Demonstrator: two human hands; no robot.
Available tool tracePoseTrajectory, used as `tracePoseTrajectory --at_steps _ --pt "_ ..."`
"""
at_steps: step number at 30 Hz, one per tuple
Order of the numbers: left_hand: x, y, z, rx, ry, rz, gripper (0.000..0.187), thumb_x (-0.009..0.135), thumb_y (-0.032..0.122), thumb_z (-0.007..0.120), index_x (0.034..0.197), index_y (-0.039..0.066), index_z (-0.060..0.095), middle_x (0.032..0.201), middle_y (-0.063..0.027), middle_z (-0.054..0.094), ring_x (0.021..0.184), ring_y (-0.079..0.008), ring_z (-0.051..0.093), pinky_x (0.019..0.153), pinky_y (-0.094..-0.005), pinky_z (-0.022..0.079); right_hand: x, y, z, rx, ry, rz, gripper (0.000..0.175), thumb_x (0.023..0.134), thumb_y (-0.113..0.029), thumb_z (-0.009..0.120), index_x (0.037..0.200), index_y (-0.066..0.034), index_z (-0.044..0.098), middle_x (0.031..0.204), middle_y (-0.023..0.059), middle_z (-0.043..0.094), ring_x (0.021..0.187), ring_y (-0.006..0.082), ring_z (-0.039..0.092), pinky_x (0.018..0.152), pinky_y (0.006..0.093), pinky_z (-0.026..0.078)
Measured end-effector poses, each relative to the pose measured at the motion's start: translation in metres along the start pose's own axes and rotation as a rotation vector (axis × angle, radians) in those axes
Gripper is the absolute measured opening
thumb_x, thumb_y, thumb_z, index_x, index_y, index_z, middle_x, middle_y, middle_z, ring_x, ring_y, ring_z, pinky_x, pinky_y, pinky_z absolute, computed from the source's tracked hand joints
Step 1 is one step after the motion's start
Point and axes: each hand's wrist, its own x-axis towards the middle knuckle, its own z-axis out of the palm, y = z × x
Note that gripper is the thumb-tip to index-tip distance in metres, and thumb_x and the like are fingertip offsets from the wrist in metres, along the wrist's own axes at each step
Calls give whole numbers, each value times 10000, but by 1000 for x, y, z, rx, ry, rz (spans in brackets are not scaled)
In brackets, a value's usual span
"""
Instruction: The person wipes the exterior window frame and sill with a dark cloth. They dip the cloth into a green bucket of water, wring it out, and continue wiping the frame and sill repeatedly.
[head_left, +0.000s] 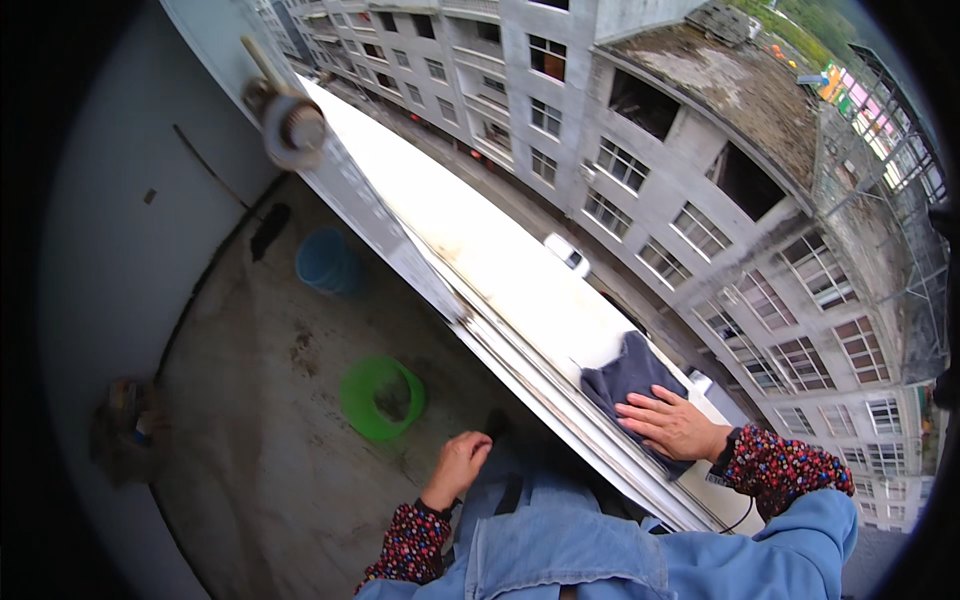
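Observation:
My right hand (671, 427) lies flat on a dark cloth (630, 371), fingers a little apart, and presses it against the white outer window ledge (517, 277). Part of the cloth drapes over the window track (555, 420) beside the ledge. My left hand (456, 466) hangs on the inner side of the sill, above the floor. Its fingers are curled in, and I see nothing in them. Both wrists wear dark, flower-patterned sleeve covers.
A green bucket (360, 401) and a blue bucket (321, 262) stand on the dirty concrete floor (247, 450). A broom (270, 229) leans by the wall. A window sash (375, 217) stands at upper left. Beyond the ledge is a drop to a street with vehicles.

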Motion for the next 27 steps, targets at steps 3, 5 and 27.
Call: tracePoseTrajectory --at_steps 3,5,27 --pt "2 -8 20 -52 -20 -7 150 942 95 708 1063 19 754 1011 -176 757 924 -369 741 801 -421 584 -87 -23 31 64 72 77 554 933 -114 647 1482 -175 605 1649 10 519 1553 215 433 1279 469 269" --pt "2 -15 32 -52 -27 5 149 943 98 704 1057 18 756 1015 -178 758 919 -369 741 799 -417 584 -149 -37 32 160 27 157 481 888 -28 625 1343 -165 690 1550 4 615 1457 232 536 1195 445 410" --pt "-54 -75 -45 -54 228 -249 146 956 58 711 1079 -13 744 1003 -182 763 884 -303 772 774 -379 597 462 99 -78 567 465 -124 369 989 -125 627 1348 -39 638 1289 245 701 1152 457 680 983 481 555"
